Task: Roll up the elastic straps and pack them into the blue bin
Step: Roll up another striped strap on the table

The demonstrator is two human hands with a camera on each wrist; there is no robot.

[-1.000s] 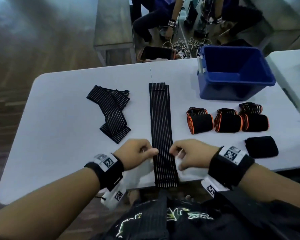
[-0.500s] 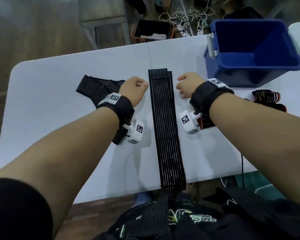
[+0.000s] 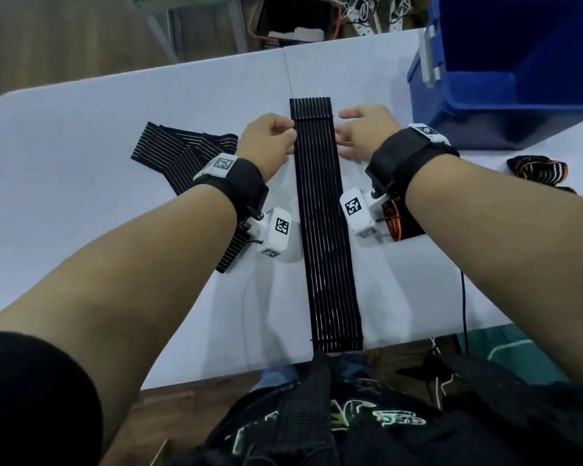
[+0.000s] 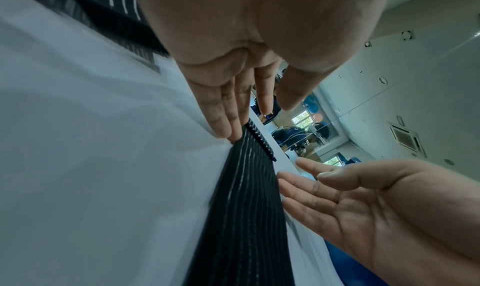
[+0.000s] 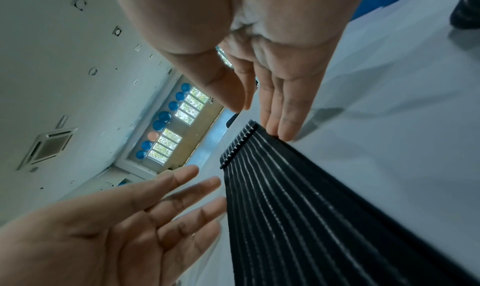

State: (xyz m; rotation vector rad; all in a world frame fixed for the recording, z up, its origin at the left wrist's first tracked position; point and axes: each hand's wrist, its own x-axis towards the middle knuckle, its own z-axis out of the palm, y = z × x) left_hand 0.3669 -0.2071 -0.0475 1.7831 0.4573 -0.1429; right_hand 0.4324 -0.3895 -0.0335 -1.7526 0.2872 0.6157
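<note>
A long black striped elastic strap lies flat down the middle of the white table, from its far end to the near edge. My left hand and right hand flank its far end. In the left wrist view the left hand has straight fingers, their tips touching the left edge of the strap. In the right wrist view the right hand likewise touches the right edge of the strap with straight fingertips. Neither hand grips it. The blue bin stands at the far right.
A second striped strap lies crumpled left of my left wrist. An orange-edged rolled strap sits under my right wrist, and another roll lies near the right edge. A black crate and cables are on the floor beyond.
Both hands travelled from the strap's near end up to its far end, then closed in against its two edges. The view tilted forward; the strap stayed flat.
</note>
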